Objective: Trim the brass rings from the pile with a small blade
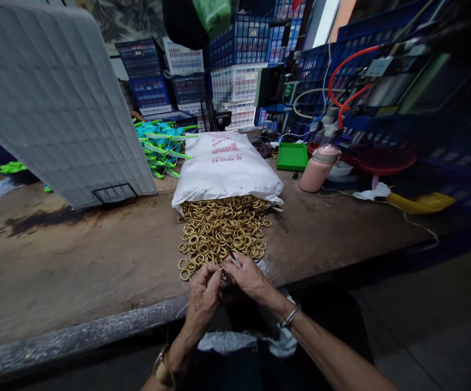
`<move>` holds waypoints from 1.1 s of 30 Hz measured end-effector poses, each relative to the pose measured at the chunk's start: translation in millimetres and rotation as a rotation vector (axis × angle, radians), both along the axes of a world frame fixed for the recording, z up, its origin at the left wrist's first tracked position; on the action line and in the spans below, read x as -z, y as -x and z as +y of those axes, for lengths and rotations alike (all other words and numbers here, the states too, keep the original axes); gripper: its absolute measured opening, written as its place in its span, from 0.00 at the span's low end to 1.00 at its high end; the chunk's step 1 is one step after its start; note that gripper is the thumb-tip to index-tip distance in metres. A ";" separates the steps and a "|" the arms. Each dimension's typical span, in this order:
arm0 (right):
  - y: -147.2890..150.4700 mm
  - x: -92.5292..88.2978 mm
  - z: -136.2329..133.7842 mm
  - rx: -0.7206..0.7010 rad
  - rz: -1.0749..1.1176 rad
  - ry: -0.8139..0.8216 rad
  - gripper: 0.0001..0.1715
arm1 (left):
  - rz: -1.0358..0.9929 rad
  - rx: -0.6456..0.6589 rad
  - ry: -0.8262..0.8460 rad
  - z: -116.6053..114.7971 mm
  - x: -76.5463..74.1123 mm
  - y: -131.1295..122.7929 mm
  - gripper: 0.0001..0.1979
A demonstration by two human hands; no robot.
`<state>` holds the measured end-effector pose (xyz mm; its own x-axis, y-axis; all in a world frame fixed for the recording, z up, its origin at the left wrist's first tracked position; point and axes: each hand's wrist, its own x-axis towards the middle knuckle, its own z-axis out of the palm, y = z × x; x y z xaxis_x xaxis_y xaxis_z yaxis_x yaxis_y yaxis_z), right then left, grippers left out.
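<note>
A heap of brass-coloured rings (pixel 219 228) spills from the open mouth of a white sack (pixel 227 165) lying on the brown worktable (pixel 76 260). Both my hands meet at the near edge of the heap. My left hand (pixel 202 296) is closed, fingers pinched on something small that I cannot make out. My right hand (pixel 249 277) is closed round a thin dark tool (pixel 232 256) whose tip sticks up over the rings. A bracelet is on my right wrist and a watch on my left.
A large grey gridded panel (pixel 51 98) leans at the left. Green and blue plastic parts (pixel 162 144) lie behind it. A green tray (pixel 292 156), pink bottle (pixel 316 168), red bowl (pixel 384 160) and yellow scoop (pixel 420 202) sit at the right. Stacked crates (pixel 235 81) fill the back.
</note>
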<state>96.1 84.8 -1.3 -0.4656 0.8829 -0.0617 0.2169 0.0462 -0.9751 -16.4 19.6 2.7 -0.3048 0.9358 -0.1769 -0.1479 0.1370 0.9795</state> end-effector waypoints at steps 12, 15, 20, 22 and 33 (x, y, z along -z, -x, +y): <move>-8.2 -10.7 -2.6 0.075 -0.165 -0.201 0.13 | -0.280 0.136 0.034 -3.1 -8.9 -0.8 0.13; -13.0 -3.8 -5.0 -0.002 -0.332 -0.370 0.07 | -0.265 0.085 0.016 -3.6 -7.4 -1.0 0.14; -15.0 -7.3 -15.1 -0.165 -0.495 -0.480 0.12 | -0.206 0.066 0.017 -4.4 -4.4 0.3 0.16; -14.4 -10.2 -17.1 -0.172 -0.550 -0.497 0.13 | -0.164 0.061 -0.003 -4.8 -2.4 1.2 0.16; -12.4 -11.9 -19.5 -0.178 -0.736 -0.585 0.16 | -0.051 0.066 -0.085 -7.8 2.9 4.0 0.14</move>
